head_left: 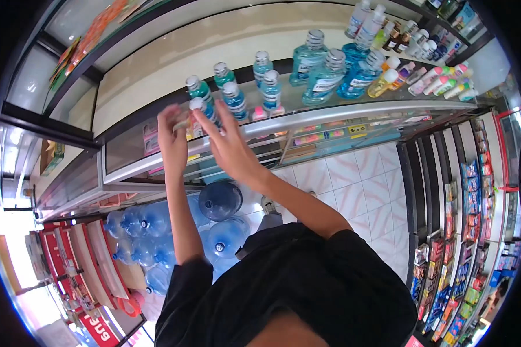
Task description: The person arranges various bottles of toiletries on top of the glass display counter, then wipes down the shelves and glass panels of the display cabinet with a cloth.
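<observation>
My left hand [172, 139] is raised at the front edge of a glass counter, fingers apart and slightly bent, their tips blurred. To its right my right hand [233, 147] reaches over the edge with fingers spread. Between and just behind them stands a small blue mouthwash bottle [209, 111], partly covered by my right fingers; I cannot tell whether they touch it. Close by are a green mouthwash bottle [198, 88], another green bottle [224, 75] and a blue one [235, 101]. Two more small blue bottles, one at the back [263, 65] and one in front [270, 91], stand farther right.
Larger mouthwash bottles [324, 78] and small toiletries [446, 81] line the counter's right side. The metal counter edge [330, 115] runs in front of me. Large water jugs [156, 225] stand on the floor at left. Snack racks [469, 231] are at right, beyond the tiled floor [359, 185].
</observation>
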Available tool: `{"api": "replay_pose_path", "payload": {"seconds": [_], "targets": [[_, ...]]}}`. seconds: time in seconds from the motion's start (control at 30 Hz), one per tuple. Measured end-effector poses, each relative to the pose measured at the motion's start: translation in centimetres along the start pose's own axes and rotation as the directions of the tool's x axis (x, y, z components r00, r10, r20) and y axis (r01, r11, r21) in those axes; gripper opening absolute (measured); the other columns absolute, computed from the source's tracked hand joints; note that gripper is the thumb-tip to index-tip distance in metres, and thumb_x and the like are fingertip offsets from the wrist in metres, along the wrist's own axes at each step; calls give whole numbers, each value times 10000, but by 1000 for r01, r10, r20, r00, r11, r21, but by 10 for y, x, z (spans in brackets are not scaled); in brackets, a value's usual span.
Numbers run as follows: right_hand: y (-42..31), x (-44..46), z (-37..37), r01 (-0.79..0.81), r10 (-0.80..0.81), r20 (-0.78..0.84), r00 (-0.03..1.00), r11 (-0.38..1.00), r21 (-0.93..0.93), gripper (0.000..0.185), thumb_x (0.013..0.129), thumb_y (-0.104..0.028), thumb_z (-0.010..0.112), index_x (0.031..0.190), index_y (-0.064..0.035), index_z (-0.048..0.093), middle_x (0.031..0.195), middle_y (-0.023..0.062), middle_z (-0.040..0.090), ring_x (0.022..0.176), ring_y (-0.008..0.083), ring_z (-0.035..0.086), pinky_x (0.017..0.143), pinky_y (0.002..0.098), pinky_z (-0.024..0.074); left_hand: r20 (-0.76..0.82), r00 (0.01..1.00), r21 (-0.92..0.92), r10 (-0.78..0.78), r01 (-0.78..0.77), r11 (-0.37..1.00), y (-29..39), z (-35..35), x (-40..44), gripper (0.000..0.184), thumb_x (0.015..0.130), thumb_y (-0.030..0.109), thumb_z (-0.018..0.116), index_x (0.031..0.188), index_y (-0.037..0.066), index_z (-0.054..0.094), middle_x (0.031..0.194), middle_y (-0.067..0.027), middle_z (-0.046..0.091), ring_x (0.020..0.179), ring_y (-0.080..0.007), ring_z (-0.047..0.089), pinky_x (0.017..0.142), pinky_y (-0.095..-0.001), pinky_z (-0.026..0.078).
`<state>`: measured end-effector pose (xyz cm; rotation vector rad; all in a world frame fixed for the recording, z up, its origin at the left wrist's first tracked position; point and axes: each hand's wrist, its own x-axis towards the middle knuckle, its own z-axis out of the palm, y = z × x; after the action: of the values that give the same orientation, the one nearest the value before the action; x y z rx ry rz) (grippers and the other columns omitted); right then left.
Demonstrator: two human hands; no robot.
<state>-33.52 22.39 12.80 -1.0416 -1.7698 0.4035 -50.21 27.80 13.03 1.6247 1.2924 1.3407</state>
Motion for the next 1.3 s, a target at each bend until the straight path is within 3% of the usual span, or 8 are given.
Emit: {"api": "replay_pose_path", "payload": {"seconds": [0.43, 0.63, 0.77, 0.97, 1.07, 1.1, 1.2, 1.3], "targets": [[26, -110, -34, 18, -6, 215, 977, 998, -52, 584, 832, -18, 593, 1395, -29, 442, 1509, 302, 273, 1387, 453, 331, 1113, 469, 369, -64, 997, 312, -43, 61, 948, -9, 48, -33, 462, 812, 99, 760, 1202, -4, 534, 950, -111, 655, 833, -202, 633, 767, -338, 500], [120, -243, -117, -252, 250, 313, 916, 967, -33, 373, 834, -70, 620, 1197, -8, 556, 1376, 252, 484, 1274, 384, 485, 1056, 454, 421, -95, 992, 429, 86, -38, 902, 6, 35, -49, 641, 872, 65, 699, 1423, 64, 370, 1249, -123, 554, 1051, -215, 585, 801, -345, 509], [186, -316, -246, -501, 513, 143, 847, 858, -109, 340, 836, -98, 629, 1165, -30, 579, 1116, 225, 625, 1046, 410, 590, 911, 465, 479, -11, 995, 558, -95, 85, 825, 88, 53, -72, 348, 921, 78, 606, 1264, 46, 552, 1166, -79, 624, 953, -168, 603, 773, -304, 490], [234, -353, -412, -652, 648, -109, 754, 717, -247, 291, 921, -175, 580, 1182, -45, 595, 1068, 201, 663, 984, 372, 634, 894, 437, 495, 768, 601, 28, -223, 316, 948, 150, 326, -138, 342, 953, 150, 600, 1275, 51, 546, 1244, -50, 593, 1147, -167, 556, 947, -299, 455], [232, -341, -445, -735, 820, -140, 555, 563, 379, 386, 1005, -310, 499, 1307, -72, 536, 1234, 151, 627, 1111, 270, 612, 943, 393, 483, 930, 368, -116, -13, 325, 939, 116, 478, -200, 575, 1031, 259, 465, 1523, 42, 263, 1568, -110, 288, 1432, -234, 272, 1155, -394, 242], [219, -326, -459, -658, 913, 25, 408, 275, 702, 525, 1047, -432, 369, 1444, -93, 416, 1412, 86, 509, 1278, 171, 482, 1069, 358, 386, 925, 378, -129, 38, 219, 967, 114, 524, -218, 584, 1040, 300, 427, 1527, 34, 246, 1580, -111, 256, 1450, -235, 227, 1173, -390, 187], [251, -333, -445, -206, 872, -249, 421, 359, 910, 626, 1047, -496, 292, 1524, -90, 280, 1551, 58, 324, 1415, 171, 302, 1160, 347, 253, 818, 557, -198, 144, 37, 979, 47, 673, -265, 644, 1045, 417, 353, 1536, 26, 209, 1604, -113, 185, 1478, -239, 148, 1196, -368, 101], [255, -330, -472, -232, 878, -219, 426, 339, 912, 677, 1055, -482, 267, 1555, -48, 126, 1618, 73, 160, 1487, 205, 135, 1204, 347, 125, 743, 669, -139, -15, 177, 974, 22, 757, -259, 664, 1035, 461, 352, 1535, 44, 222, 1593, -105, 209, 1467, -232, 174, 1192, -360, 119]]}}
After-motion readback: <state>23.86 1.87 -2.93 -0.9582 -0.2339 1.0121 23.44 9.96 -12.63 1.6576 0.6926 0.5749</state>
